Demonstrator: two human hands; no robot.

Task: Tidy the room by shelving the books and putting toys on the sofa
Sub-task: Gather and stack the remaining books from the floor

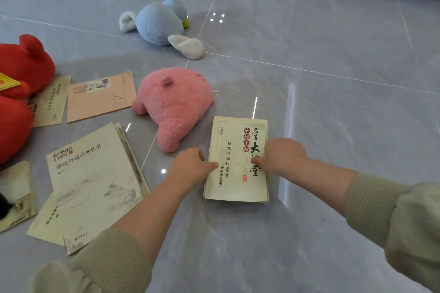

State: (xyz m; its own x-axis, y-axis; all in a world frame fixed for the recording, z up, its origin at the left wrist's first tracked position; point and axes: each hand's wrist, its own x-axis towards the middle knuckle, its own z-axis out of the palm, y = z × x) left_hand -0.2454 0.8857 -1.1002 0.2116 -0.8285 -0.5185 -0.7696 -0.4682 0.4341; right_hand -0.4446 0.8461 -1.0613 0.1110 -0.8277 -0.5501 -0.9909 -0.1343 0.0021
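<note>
Head view: floor (333,126) strewn with loose books (95,181). Cream book (235,173) lies flat, just beside pink toy (176,102). Left hand (190,164) and right hand (283,157) pinch its side edges, thumbs on cover. Book-shelving step; next move needs a level lift. Shelf not in view.
</note>
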